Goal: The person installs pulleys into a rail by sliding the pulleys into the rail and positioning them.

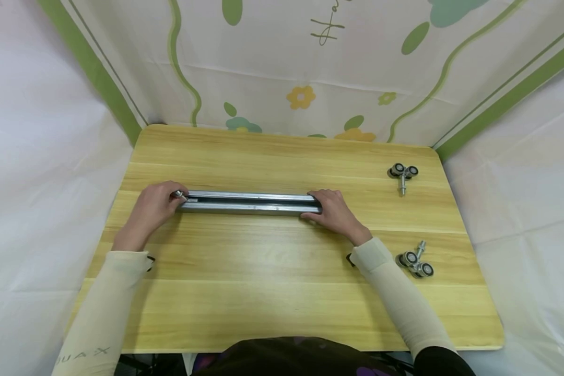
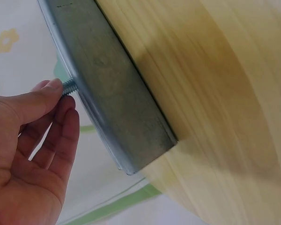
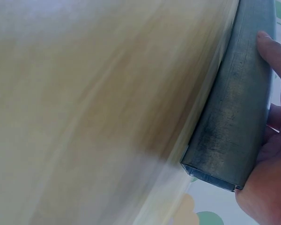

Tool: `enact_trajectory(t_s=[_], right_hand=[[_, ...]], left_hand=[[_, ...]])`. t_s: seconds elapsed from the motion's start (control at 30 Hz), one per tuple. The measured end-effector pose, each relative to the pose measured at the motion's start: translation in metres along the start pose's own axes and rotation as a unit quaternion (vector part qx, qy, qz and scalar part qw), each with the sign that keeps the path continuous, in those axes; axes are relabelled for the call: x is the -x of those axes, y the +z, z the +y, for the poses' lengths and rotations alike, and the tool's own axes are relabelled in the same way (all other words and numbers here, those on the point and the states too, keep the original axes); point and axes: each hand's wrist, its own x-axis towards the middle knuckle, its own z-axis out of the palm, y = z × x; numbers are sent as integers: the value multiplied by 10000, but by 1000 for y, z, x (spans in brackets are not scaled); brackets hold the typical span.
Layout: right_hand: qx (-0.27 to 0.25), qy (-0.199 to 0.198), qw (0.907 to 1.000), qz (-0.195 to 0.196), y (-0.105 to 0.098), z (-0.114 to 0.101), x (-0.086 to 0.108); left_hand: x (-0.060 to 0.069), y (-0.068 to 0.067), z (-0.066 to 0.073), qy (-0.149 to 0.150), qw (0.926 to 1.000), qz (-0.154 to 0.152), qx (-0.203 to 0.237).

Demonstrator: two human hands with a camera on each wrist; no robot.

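1. Head view: a white curtain (image 1: 263,57) printed with flowers and leaves hangs behind a wood-grain table (image 1: 244,303).
2. A slotted metal channel rail (image 1: 249,208) lies crosswise on the table, slot upward, left of centre. The left hand (image 1: 156,209) pinches a threaded bolt (image 1: 178,195) at its left end; the right hand (image 1: 335,210) grips its right end.
3. Towards the table's right edge lie two bolt-stemmed roller trolleys, one farther off (image 1: 397,169), one beside the right sleeve (image 1: 395,292).
4. Left wrist view: thumb and fingers pinch the bolt's thread, which sticks out from the rail's slotted side.
5. Right wrist view: the thumb presses the rail's side wall; the other fingers are partly hidden.
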Motion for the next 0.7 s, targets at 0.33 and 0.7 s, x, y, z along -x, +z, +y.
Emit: enact_trajectory(t_s=[0.33, 0.7], right_hand=[[37, -111, 9999, 78, 1, 1, 0], [19, -152, 9997, 202, 3, 2, 1]], left_hand=[[7, -5, -9, 35, 9997, 225, -54], [13, -8, -17, -28, 9993, 335, -148]])
